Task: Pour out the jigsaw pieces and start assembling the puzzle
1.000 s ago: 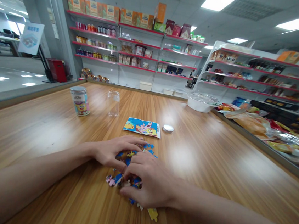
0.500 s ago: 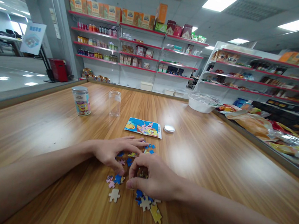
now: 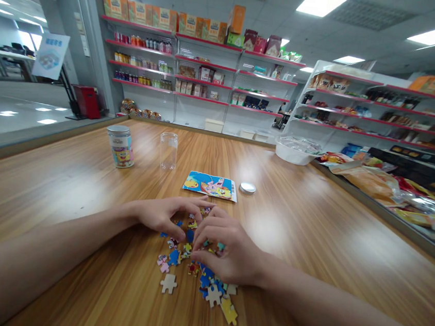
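Loose jigsaw puzzle pieces (image 3: 174,256) lie in a spread pile on the wooden table, some picture side up in blue, yellow and pink. A few show a plain back, such as the pale piece (image 3: 168,283) at the near left. My left hand (image 3: 167,213) arches over the far left of the pile, its fingers apart and holding nothing visible. Close beside it, my right hand (image 3: 228,247) bends over the pile with thumb and fingertips drawn together; whatever may be between them is hidden. Beyond both hands lies a cartoon picture card (image 3: 210,185).
A round silver lid (image 3: 247,188) lies right of the card. Farther back left stand a clear plastic jar (image 3: 168,151) and a printed jar with a lid (image 3: 120,146). A white basin (image 3: 296,150) and snack packets (image 3: 367,181) are at the right. Stocked shelves rise behind.
My right hand has shifted slightly right and its fingertips have come together. My left hand has drawn its fingers in a little. More puzzle pieces show between the hands.
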A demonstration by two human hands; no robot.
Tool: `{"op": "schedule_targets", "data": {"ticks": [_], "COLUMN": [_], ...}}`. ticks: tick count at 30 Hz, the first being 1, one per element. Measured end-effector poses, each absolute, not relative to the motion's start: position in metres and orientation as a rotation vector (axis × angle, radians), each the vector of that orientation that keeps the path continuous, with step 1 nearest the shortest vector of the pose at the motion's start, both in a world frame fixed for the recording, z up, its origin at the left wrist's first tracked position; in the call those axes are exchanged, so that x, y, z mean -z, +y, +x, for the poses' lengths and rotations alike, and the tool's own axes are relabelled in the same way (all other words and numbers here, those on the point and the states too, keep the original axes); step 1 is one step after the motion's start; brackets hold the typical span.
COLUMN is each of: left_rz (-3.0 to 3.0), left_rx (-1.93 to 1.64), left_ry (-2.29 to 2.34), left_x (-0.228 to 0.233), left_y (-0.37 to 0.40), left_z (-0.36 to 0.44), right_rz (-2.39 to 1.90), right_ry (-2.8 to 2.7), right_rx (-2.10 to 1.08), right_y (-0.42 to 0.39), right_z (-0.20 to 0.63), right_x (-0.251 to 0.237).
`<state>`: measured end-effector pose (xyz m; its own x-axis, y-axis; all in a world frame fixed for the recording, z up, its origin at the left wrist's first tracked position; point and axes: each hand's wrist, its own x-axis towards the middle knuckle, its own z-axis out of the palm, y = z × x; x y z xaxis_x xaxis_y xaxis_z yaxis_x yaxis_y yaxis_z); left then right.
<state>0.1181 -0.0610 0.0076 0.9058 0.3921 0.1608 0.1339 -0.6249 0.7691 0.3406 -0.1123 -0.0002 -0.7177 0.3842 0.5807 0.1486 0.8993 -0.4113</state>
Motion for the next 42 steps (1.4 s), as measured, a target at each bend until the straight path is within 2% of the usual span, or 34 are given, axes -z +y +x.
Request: {"op": "schedule_targets", "data": {"ticks": [11,19,26,42], "left_rz": [2.194,2.003,1.905,1.819], "left_rx": [-0.393,-0.539,-0.637,-0.671], "left_ry": [0.392,0.400,0.408,0.344], "left_x": [-0.004,0.008,0.012,0.016], "left_y": [-0.059,-0.051,-0.050,-0.046], "left_z": [0.114,0.111,0.114,0.114], "right_rz": [-0.526,-0.564,-0.630,-0.568], "right_ry": [-2.348,-2.345,-2.562,-2.517], "right_rx": [-0.271,-0.258,-0.255,-0.278], "right_y": [-0.104,-0.117,-0.130,-0.130], "right_z": [0.344,0.338,0.325,0.324], "right_x": [0.008,0.000,0.003,0.002]}}
